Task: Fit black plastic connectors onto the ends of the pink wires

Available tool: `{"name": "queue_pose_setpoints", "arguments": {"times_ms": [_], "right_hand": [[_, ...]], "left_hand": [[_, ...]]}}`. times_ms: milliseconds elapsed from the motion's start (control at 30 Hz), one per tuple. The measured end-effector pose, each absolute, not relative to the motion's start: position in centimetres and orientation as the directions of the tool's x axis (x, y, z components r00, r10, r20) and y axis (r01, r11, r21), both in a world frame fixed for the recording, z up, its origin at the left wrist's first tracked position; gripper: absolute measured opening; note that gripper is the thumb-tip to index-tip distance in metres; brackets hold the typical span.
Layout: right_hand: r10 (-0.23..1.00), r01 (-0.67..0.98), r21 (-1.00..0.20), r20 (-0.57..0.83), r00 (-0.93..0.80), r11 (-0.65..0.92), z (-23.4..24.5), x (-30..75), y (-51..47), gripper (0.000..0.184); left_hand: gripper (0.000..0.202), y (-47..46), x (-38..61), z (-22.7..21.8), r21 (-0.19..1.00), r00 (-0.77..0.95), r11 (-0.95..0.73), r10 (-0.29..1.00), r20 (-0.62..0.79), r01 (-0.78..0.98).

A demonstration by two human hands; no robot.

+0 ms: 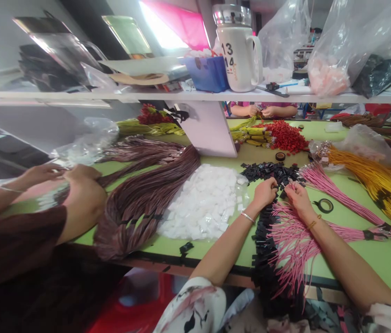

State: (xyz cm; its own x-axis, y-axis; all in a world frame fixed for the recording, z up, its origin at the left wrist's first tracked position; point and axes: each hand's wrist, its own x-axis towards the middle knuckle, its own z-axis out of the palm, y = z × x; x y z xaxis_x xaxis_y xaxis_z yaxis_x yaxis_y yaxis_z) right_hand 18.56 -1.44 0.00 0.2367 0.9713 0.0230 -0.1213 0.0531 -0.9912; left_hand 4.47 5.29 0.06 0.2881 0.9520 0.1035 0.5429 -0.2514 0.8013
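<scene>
My left hand (264, 192) is closed in a pinch on a small black connector (276, 187) at the edge of a pile of black connectors (268, 172). My right hand (296, 196) is just to its right, fingers pinched on the end of a pink wire (291, 186). Both hands nearly touch above a bundle of pink wires (290, 240) that fans toward me over the green table (372, 259). A strip of finished black connectors (263, 240) runs down under my left wrist.
A heap of white plastic pieces (205, 203) and brown wire bundles (140, 203) lie to the left, where a co-worker's arms (77, 194) work. Yellow wires (375, 178) sit right, red pieces (285, 136) far, another person's hands (261, 111) behind. A tape roll (324, 205) lies nearby. A shelf holds a mug (239, 51).
</scene>
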Motion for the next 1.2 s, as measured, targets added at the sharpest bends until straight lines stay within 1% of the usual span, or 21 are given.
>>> {"name": "queue_pose_setpoints", "arguments": {"times_ms": [67, 133, 200, 233, 333, 500, 667, 800, 900, 967, 1033, 1133, 1200], "right_hand": [[0.97, -0.122, -0.991, 0.031, 0.239, 0.061, 0.2, 18.5, -1.5, 0.03], [0.971, -0.114, -0.992, 0.033, 0.237, 0.062, 0.3, 18.5, -1.6, 0.03], [0.973, -0.091, -0.994, 0.031, 0.23, 0.053, 0.2, 18.5, -1.6, 0.031], [0.973, -0.075, -0.996, 0.029, 0.227, 0.047, 0.2, 18.5, -1.6, 0.031], [0.974, -0.029, -0.999, 0.025, 0.227, 0.033, 0.0, 18.7, -1.6, 0.031], [0.975, -0.008, -1.0, 0.024, 0.222, 0.026, 0.0, 18.7, -1.5, 0.027], [0.976, 0.036, -0.999, 0.043, 0.213, 0.036, -0.2, 18.9, -1.4, 0.026], [0.979, 0.158, -0.986, 0.089, 0.183, 0.06, -0.1, 19.1, -1.4, 0.027], [0.976, 0.288, -0.953, 0.145, 0.161, 0.095, 0.5, 19.1, -1.5, 0.028], [0.97, 0.34, -0.932, 0.186, 0.155, 0.124, 0.8, 19.1, -1.7, 0.027], [0.969, 0.335, -0.932, 0.199, 0.147, 0.141, 1.0, 19.1, -1.7, 0.027], [0.98, 0.27, -0.955, 0.158, 0.121, 0.121, 0.7, 19.4, -1.7, 0.027], [0.984, 0.252, -0.963, 0.129, 0.119, 0.096, 0.4, 19.4, -1.7, 0.027]], "left_hand": [[0.014, 4.8, 4.2, 0.4, 0.919, 0.237, -0.151, 0.969, 0.066, 0.363], [0.013, 4.4, 3.9, 0.9, 0.991, 0.241, 0.026, 0.969, -0.058, 0.131], [0.015, 4.0, 3.7, 1.4, 0.978, 0.302, 0.203, 0.937, -0.178, -0.054], [0.016, 3.8, 3.6, 1.7, 0.957, 0.335, 0.266, 0.917, -0.215, -0.115], [0.021, 3.6, 3.2, 2.3, 0.905, 0.408, 0.371, 0.874, -0.264, -0.21], [0.026, 3.6, 2.8, 2.5, 0.885, 0.472, 0.399, 0.845, -0.252, -0.241], [0.025, 3.7, 2.5, 2.4, 0.911, 0.47, 0.364, 0.85, -0.24, -0.193], [0.02, 3.6, 2.5, 2.5, 0.961, 0.426, 0.244, 0.889, -0.168, -0.13], [0.017, 3.5, 2.7, 2.6, 0.976, 0.433, 0.199, 0.89, -0.14, -0.094], [0.014, 3.3, 3.1, 2.6, 0.98, 0.426, 0.179, 0.896, -0.128, -0.082], [0.013, 3.1, 3.5, 2.6, 0.981, 0.402, 0.175, 0.907, -0.127, -0.085], [0.014, 3.0, 3.9, 2.5, 0.978, 0.373, 0.188, 0.917, -0.142, -0.088], [0.014, 3.0, 3.8, 2.5, 0.982, 0.372, 0.181, 0.917, -0.147, -0.06]]}}
